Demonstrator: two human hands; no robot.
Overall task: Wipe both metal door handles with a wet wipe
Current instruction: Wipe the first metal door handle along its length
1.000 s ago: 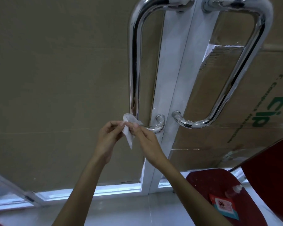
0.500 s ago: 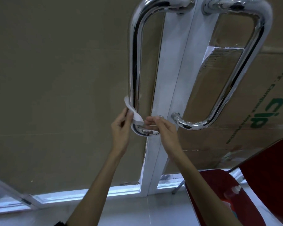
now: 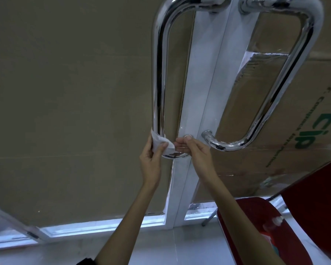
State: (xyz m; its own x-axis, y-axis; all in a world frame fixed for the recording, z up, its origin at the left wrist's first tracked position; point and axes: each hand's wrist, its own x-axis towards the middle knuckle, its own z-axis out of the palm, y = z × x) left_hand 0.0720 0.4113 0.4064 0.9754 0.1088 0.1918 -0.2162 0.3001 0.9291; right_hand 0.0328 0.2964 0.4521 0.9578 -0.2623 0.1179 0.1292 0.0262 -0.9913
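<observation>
Right now your left hand (image 3: pixel 151 155) presses the white wet wipe (image 3: pixel 163 144) around the lower bend of the left door handle (image 3: pixel 159 77), thumb and fingers (image 3: pixel 161 148) closed on the cloth. Your right hand (image 3: pixel 197 152) pinches the wipe's other end beside the handle's bottom mount, fingertips together. Just to the right, the right door handle (image 3: pixel 287 77) hangs bare, well above the red chair (image 3: pixel 256 222) at the lower right.
</observation>
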